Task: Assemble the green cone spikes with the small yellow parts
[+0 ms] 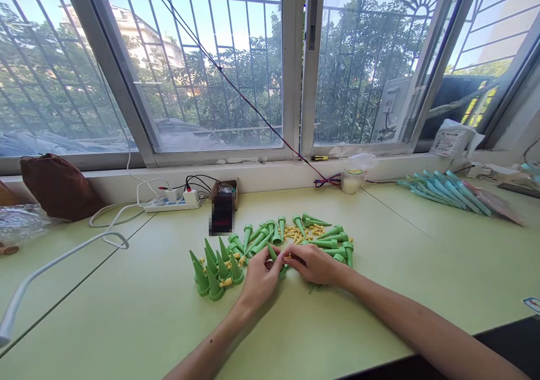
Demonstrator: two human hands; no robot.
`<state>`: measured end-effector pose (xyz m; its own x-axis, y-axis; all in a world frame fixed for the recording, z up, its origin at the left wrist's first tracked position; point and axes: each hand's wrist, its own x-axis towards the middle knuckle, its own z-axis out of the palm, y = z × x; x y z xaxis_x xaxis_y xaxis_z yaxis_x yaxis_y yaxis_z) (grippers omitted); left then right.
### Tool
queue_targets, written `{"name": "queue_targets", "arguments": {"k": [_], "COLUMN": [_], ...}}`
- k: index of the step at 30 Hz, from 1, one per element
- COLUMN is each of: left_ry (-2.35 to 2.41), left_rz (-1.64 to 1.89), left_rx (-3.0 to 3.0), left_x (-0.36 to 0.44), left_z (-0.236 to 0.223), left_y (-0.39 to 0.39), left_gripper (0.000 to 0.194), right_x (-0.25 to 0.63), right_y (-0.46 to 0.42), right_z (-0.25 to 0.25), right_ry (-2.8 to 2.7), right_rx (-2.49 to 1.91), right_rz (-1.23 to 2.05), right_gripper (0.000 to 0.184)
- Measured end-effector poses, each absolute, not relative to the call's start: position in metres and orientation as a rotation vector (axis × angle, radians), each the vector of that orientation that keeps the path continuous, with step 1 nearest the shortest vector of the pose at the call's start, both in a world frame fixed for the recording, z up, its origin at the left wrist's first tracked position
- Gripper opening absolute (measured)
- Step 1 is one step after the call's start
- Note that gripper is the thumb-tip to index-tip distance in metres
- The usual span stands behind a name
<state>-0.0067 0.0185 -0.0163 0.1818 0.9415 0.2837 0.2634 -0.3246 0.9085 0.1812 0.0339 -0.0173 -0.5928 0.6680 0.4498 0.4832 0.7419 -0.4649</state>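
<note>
ok quick desc: L hand (261, 276) n R hand (314, 264) r both bare, mid-frame, w/ slim fingers (295, 249). L forearm (225, 329), bottom ctr, is bare too, w/ 1 tiny dark spot (211, 341) abt halfway along. R forearm (400, 312), lower right, bare n plain right 2 the frame edge.

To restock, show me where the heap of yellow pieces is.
In the head view, the yellow heap lies just right of centre, beyond the right hand, among green cones.
</note>
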Motion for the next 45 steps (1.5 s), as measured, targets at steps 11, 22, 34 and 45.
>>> {"name": "queue_targets", "arguments": {"k": [11,22,34,45], "left_ry": [1.156,1.139,1.167,1.151], "left_rz": [1.167,1.189,1.212,1.215], "left_rx": [1.736,1.694,1.748,1.750], "left_x": [-0.0062,-0.0057,-0.0051,-0.0061], "left_z": [-0.0172,-0.0136,-0.0123,-0.0149], "left_y": [0.0184,0.0182,0.0149,0.0154], "left_gripper": [0.034,0.035,0.032,0.032], "right_x": [0.1817,0.1820,0.1818,0.1824], "right_y": [0.0336,0.0340,0.0388,0.0380], "right_z": [-0.0173,-0.0179,-0.0222,-0.0218], "right_ry": [-2.332,-2.332,-2.279,-2.289], "right_rx": [-0.864,-0.874,-0.854,-0.870], "right_rz": [0.392,0.398,0.448,0.420], "right_gripper": [0.019,0.020,0.020,0.021]}}
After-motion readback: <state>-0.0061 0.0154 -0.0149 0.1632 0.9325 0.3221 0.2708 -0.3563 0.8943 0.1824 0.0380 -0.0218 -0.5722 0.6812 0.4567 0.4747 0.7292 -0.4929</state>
